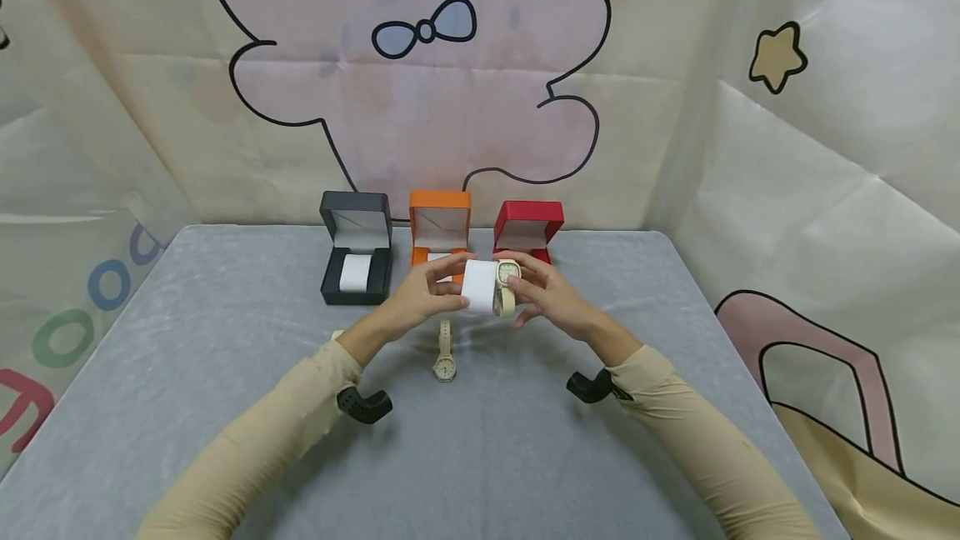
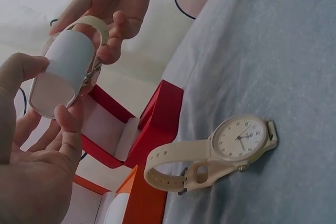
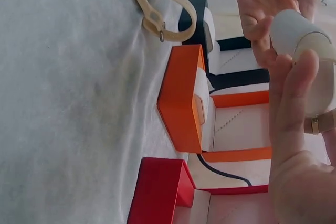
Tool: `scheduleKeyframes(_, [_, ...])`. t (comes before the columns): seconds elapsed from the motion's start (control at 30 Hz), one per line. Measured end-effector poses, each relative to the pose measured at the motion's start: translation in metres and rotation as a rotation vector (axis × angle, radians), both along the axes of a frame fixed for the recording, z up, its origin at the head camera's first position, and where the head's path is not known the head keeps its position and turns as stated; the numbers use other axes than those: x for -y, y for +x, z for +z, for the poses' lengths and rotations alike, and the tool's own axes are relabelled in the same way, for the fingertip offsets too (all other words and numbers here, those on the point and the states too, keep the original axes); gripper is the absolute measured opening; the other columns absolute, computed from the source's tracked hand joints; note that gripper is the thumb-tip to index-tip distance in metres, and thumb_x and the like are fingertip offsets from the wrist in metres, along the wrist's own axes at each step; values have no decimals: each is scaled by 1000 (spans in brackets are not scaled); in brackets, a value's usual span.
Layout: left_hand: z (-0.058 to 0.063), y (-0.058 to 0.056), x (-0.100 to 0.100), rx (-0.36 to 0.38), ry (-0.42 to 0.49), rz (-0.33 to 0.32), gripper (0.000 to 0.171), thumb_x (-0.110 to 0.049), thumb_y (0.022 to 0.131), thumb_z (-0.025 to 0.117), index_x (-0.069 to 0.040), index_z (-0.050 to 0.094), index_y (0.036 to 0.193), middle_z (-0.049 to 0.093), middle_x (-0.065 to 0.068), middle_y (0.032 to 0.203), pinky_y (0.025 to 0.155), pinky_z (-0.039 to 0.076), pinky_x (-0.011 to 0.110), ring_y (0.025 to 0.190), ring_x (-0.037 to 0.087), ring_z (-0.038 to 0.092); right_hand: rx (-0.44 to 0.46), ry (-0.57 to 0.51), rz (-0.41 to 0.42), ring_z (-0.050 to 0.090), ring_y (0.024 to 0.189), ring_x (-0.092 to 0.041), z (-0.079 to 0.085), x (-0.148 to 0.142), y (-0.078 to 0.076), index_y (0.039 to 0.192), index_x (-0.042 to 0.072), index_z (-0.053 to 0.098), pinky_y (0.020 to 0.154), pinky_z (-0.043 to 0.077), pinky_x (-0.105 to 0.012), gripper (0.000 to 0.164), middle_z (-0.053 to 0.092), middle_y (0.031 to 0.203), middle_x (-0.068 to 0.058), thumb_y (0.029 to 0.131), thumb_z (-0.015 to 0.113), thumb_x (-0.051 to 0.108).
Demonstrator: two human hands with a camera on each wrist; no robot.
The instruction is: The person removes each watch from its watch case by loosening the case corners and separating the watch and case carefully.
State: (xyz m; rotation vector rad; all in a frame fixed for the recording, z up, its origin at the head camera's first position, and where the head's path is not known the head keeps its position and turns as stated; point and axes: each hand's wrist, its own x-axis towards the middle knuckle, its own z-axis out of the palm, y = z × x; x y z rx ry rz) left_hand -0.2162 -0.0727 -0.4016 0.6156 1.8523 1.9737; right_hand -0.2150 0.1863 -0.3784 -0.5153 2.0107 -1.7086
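Observation:
Between both hands, in front of the boxes, is a white watch cushion (image 1: 478, 286). My left hand (image 1: 422, 293) pinches its left end between thumb and fingers. A cream watch (image 1: 507, 290) sits at the cushion's other end, its strap looped around that end in the left wrist view. My right hand (image 1: 558, 300) grips this watch, thumb on the near side by the dial and fingers behind. On the table below lies a second cream watch (image 2: 239, 137), its strap buckled into a loop. A small cream piece (image 1: 337, 334) shows beside the left wrist, mostly hidden by the sleeve.
Three open boxes stand along the table's back edge: a black one (image 1: 356, 296) with a white cushion, an orange one (image 3: 178, 98) also with a white cushion, and a red one (image 2: 163, 116). A grey cloth (image 1: 480, 457) covers the table. Printed curtains hang behind and at both sides.

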Motion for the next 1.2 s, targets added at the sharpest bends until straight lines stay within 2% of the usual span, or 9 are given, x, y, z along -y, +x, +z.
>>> scheduleKeyframes(0.07, [-1, -1, 2, -1, 15, 7, 69, 8, 90, 66, -2, 40, 153, 47, 23, 148, 85, 58, 24, 109, 13, 67, 19, -8, -3, 67, 103, -24, 2, -2, 0, 154, 17, 40, 69, 61, -35, 50, 54, 132, -11, 106, 54, 23])
scheduleKeyframes(0.27, [0, -2, 3, -11, 21, 41, 69, 8, 90, 67, -6, 42, 153, 47, 23, 149, 84, 58, 24, 105, 9, 67, 72, -79, 3, 63, 117, -27, -1, -6, 1, 157, 14, 35, 83, 61, -41, 53, 51, 136, -9, 107, 51, 21])
scheduleKeyframes(0.37, [-1, -1, 4, -6, 6, 59, 69, 7, 90, 68, -8, 44, 152, 47, 22, 150, 84, 58, 24, 104, 9, 67, 104, -119, -20, 64, 115, -25, -4, -9, 0, 156, 13, 35, 89, 60, -39, 51, 52, 133, -6, 107, 50, 18])
scheduleKeyframes(0.47, [-2, -1, 5, -1, -3, 70, 69, 6, 90, 69, -10, 44, 152, 48, 21, 150, 84, 58, 24, 105, 11, 67, 125, -132, -65, 64, 111, -18, -7, -11, -1, 155, 11, 37, 92, 58, -33, 51, 52, 132, -3, 107, 50, 16])
scheduleKeyframes(0.57, [-3, -1, 6, -5, -13, 73, 69, 6, 90, 69, -10, 44, 152, 48, 20, 150, 85, 58, 24, 106, 12, 67, 116, -100, -105, 62, 109, -12, -11, -15, -2, 155, 7, 38, 94, 56, -25, 52, 48, 139, -6, 105, 52, 12])
scheduleKeyframes(0.77, [-5, -1, 7, -6, -11, 66, 69, 5, 90, 69, -11, 44, 153, 47, 19, 151, 85, 58, 24, 106, 12, 67, 87, -6, -145, 62, 105, -8, -15, -21, -2, 153, 2, 41, 93, 53, -19, 56, 37, 157, -23, 101, 58, 6])
scheduleKeyframes(1.03, [-5, -1, 7, -7, -25, 70, 69, 5, 90, 69, -10, 45, 152, 46, 19, 151, 85, 58, 22, 104, 10, 67, 66, 21, -155, 65, 99, -4, -16, -30, -1, 155, -2, 36, 89, 51, -16, 63, 27, 166, -18, 97, 60, 2])
scheduleKeyframes(1.1, [-6, -1, 7, -6, -32, 72, 69, 3, 90, 69, -9, 44, 153, 47, 19, 150, 86, 57, 22, 104, 10, 66, 64, 14, -153, 64, 107, -10, -17, -33, -2, 155, -2, 35, 89, 51, -16, 63, 26, 166, -17, 96, 59, 0])
scheduleKeyframes(1.2, [-8, -1, 8, -12, -51, 72, 69, -2, 90, 71, -8, 44, 153, 47, 19, 150, 87, 57, 22, 105, 9, 66, 61, 13, -140, 54, 133, -28, -20, -39, -1, 155, -4, 33, 92, 50, -14, 64, 23, 167, -18, 96, 57, -2])
